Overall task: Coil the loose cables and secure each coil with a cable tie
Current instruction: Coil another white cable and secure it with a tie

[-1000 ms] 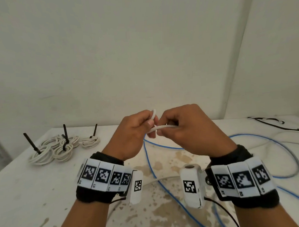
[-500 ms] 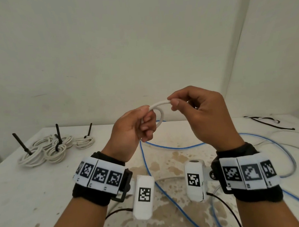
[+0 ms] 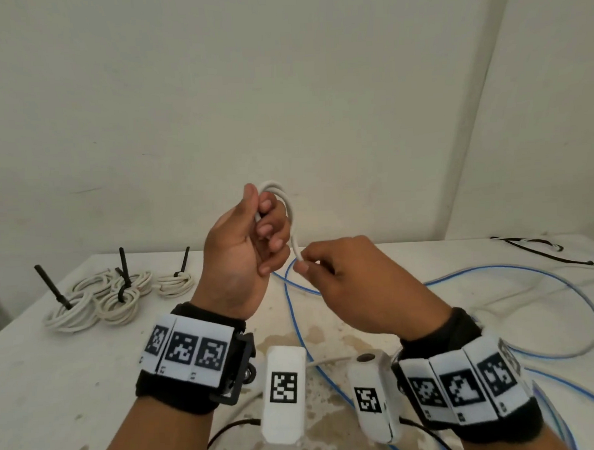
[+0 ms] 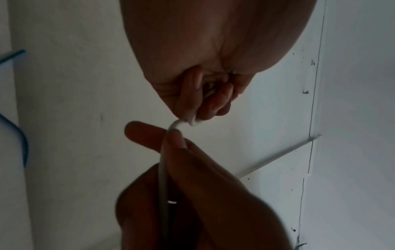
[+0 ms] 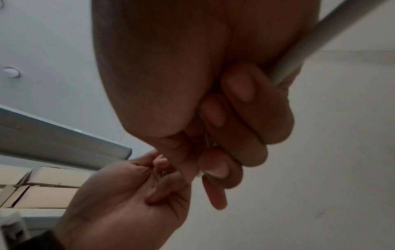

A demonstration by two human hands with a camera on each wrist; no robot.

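Above the stained table (image 3: 40, 389), nearest the camera, two banded wrists frame the work; the right hand (image 3: 352, 283) pinches the white cable (image 3: 293, 231) between thumb and fingertip just below the left, fingers curled tight around the strand, which then runs on through its palm, as the right wrist view shows; the left hand (image 3: 245, 240), raised higher, holds the first small loops of that cable, thumb pressed on top and fingers folded over them; the coil looks barely begun, two turns or so, and most of the cable probably lies slack on the table; the risk, judged from this, is that the stiff loops spring open if the left thumb eases while the right feeds the next turn, or that turns come out uneven and twisted if the strand is pulled taut; beneath the hands a blue cable (image 3: 495, 270) sprawls in wide curves across the tabletop, and the trailing white length could snag on it or drag it along as it is drawn up; farther back at left, three tied white coils (image 3: 115, 297) sit together with black tie tails upright; at far right lie loose black cable ties (image 3: 542, 251), well apart from the hands, so reaching for one could cost the coil its shape.
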